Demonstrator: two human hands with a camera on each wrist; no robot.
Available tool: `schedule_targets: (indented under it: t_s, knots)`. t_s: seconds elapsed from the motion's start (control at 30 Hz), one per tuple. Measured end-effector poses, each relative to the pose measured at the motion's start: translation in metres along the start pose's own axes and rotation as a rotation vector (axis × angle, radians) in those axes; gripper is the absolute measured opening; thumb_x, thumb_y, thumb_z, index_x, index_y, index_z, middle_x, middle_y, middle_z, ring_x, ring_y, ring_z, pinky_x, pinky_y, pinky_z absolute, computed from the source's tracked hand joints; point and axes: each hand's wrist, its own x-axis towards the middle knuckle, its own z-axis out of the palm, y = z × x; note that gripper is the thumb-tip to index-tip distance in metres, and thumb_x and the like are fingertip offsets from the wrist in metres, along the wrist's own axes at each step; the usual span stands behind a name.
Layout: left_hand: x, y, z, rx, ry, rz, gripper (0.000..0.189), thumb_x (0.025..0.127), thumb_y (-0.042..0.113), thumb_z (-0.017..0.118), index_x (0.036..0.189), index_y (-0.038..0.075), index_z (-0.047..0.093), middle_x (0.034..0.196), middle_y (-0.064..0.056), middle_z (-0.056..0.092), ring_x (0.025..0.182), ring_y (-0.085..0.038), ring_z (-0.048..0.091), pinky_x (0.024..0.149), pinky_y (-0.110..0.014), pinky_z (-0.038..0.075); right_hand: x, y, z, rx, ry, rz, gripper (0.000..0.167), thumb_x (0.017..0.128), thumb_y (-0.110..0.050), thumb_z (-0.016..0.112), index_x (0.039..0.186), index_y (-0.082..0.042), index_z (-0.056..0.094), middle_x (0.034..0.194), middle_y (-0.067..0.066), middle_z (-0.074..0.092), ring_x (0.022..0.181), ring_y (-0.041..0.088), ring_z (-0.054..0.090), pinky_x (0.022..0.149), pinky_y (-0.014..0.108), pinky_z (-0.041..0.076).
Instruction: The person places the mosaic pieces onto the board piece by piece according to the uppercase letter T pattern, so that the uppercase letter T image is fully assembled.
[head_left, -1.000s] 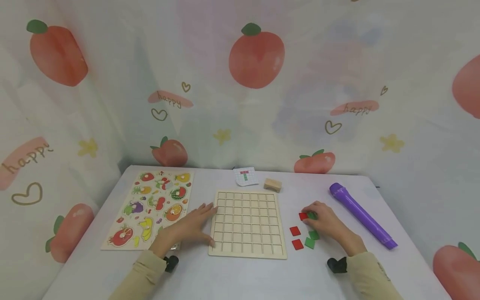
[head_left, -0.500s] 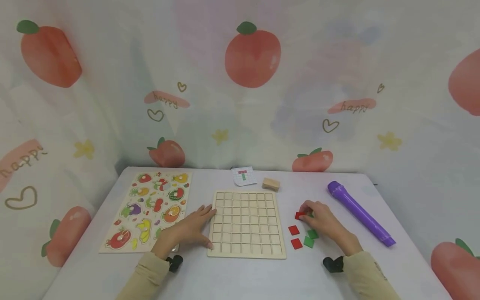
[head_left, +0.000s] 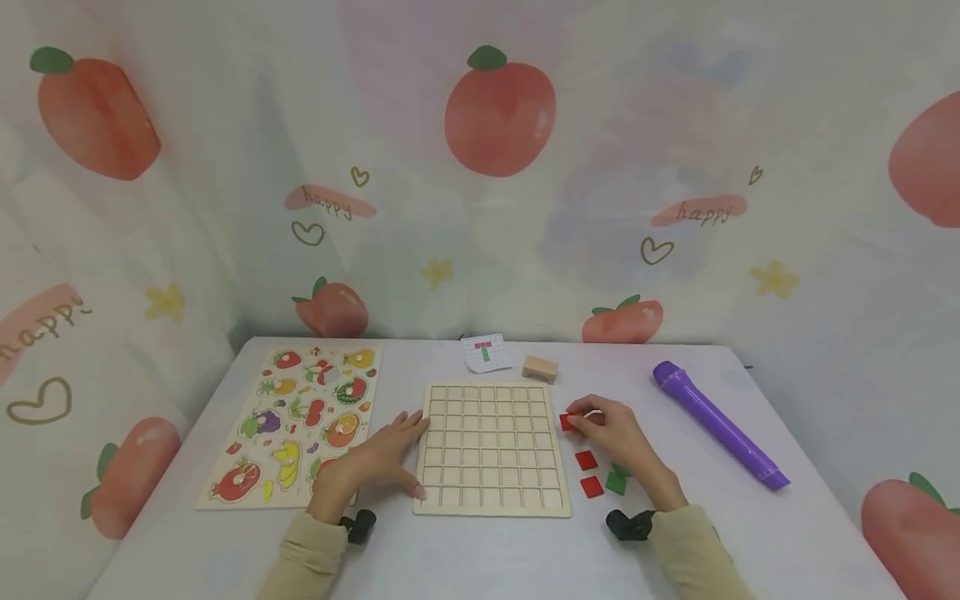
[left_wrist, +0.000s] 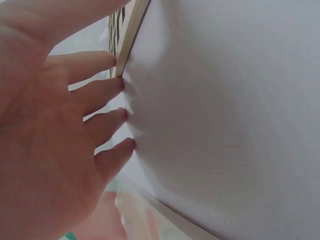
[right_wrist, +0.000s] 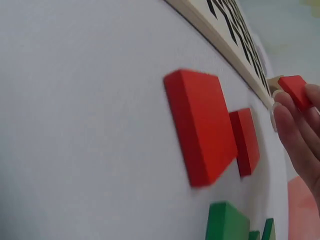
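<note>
A pale wooden grid board (head_left: pixel 491 450) lies in the middle of the table. My left hand (head_left: pixel 381 457) rests at its left edge, fingers spread and fairly straight; in the left wrist view the fingertips (left_wrist: pixel 119 84) touch the board's side and the table. Just off the board's right edge, my right hand (head_left: pixel 618 433) pinches a red square tile (head_left: pixel 568 422) between thumb and fingers, also visible in the right wrist view as a raised red tile (right_wrist: pixel 296 91). Below that hand lie two red tiles (head_left: pixel 587 461) and some green tiles (head_left: pixel 617 482), partly covered by the hand.
A fruit puzzle board (head_left: pixel 300 417) lies on the left. Behind the grid board are a small card (head_left: pixel 486 353) with a red and green T pattern and a wooden block (head_left: pixel 540 368). A purple toy microphone (head_left: pixel 720 425) lies at the right.
My right hand has taken up a red tile from beside the green ones and carried it left toward the grid board. The left hand has stayed at the board's edge.
</note>
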Motion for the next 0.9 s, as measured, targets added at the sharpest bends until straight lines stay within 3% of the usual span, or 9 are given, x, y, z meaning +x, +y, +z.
schedule_targets:
  t_s: [0.23,0.5,0.73,0.9]
  knots:
    - [-0.001,-0.001,0.001,-0.003,0.005,0.001,0.111,0.068,0.028,0.096,0.159,0.004,0.037,0.17,-0.014,0.025,0.159,-0.039,0.013,0.127,-0.06,0.019,0.01,-0.01,0.015,0.117,-0.027,0.007,0.023,0.098,-0.014,0.07,0.117,-0.001,0.07,0.111,0.014,0.072,0.086,0.02,0.073,0.075,0.023,0.059]
    - [-0.003,0.001,0.001,-0.024,0.02,-0.007,0.109,0.068,0.027,0.097,0.158,0.005,0.039,0.17,-0.012,0.026,0.159,-0.038,0.014,0.126,-0.061,0.021,0.029,-0.018,0.033,0.225,-0.076,-0.007,0.021,0.095,-0.001,0.069,0.116,0.006,0.068,0.11,0.021,0.072,0.081,0.022,0.076,0.075,0.029,0.064]
    - [-0.002,0.002,0.001,-0.027,0.012,-0.006,0.108,0.069,0.028,0.096,0.158,0.007,0.039,0.17,-0.012,0.026,0.159,-0.038,0.014,0.126,-0.061,0.022,0.036,-0.024,0.043,0.375,-0.155,-0.018,0.027,0.095,0.003,0.065,0.121,0.013,0.063,0.112,0.029,0.07,0.088,0.032,0.076,0.08,0.036,0.065]
    - [-0.001,0.0,-0.001,-0.036,0.008,-0.004,0.108,0.069,0.027,0.096,0.158,0.006,0.039,0.17,-0.013,0.025,0.159,-0.039,0.013,0.126,-0.062,0.02,0.041,-0.031,0.047,0.314,-0.165,-0.037,0.03,0.095,0.001,0.067,0.124,0.009,0.065,0.114,0.027,0.071,0.093,0.031,0.075,0.085,0.036,0.063]
